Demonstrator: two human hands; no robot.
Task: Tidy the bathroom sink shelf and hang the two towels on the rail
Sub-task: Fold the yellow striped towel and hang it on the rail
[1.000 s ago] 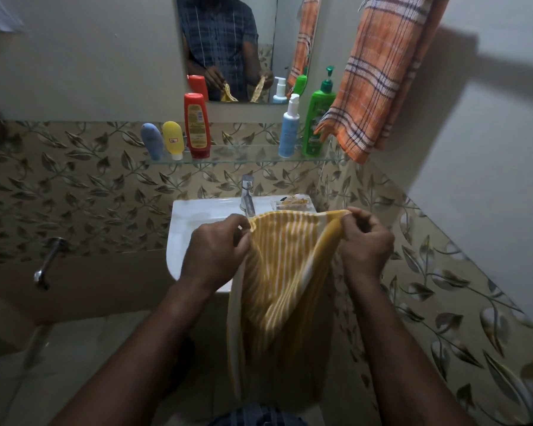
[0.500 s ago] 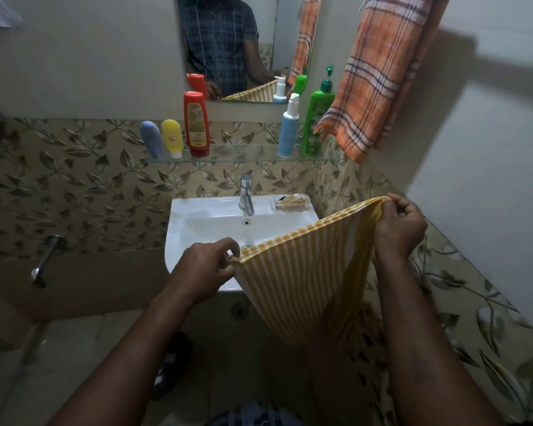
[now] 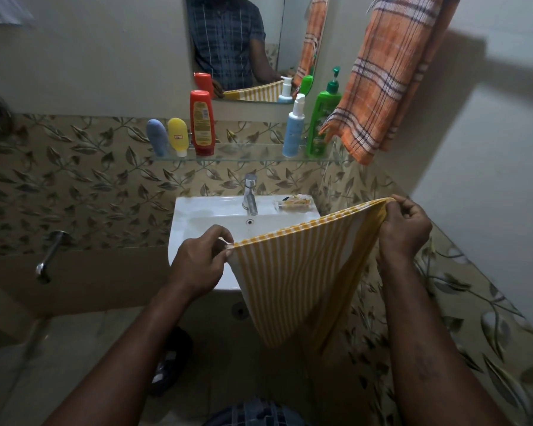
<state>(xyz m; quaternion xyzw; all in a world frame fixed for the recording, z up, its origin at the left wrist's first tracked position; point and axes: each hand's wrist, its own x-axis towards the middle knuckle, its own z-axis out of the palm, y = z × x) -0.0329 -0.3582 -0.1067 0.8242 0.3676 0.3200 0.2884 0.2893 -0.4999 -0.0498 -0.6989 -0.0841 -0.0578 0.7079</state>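
The person is standing at the sink (image 3: 194,219) and holding a yellow striped towel (image 3: 296,272) spread out in front of it. The left hand (image 3: 197,265) is pinching 1 top corner between thumb and curled fingers, low and near the sink's front edge. The right hand (image 3: 405,232) is pinching the other corner the same way, higher and further right, close to the tiled side wall. The towel's top edge is running taut between the 2 hands, sloping up from left to right, and the rest of the cloth is hanging down to a point below the sink.

An orange checked towel (image 3: 385,78) is already hanging on the right wall, up and beyond the right hand (its rail is out of view above the top of the frame). So the spot for the yellow towel probably lies up and to the right, and the right hand is the nearer of the 2. The lift will likely be led by that hand, with the long top edge being turned to run along the wall.

On the glass shelf (image 3: 246,153), 5 containers are standing upright: a blue tube (image 3: 156,137), a yellow tube (image 3: 178,136) and a red bottle (image 3: 201,123) at the left, and a white pump bottle (image 3: 293,130) and a green pump bottle (image 3: 322,124) at the right. The shelf looks tidy, so the yellow towel seems to be the last job.
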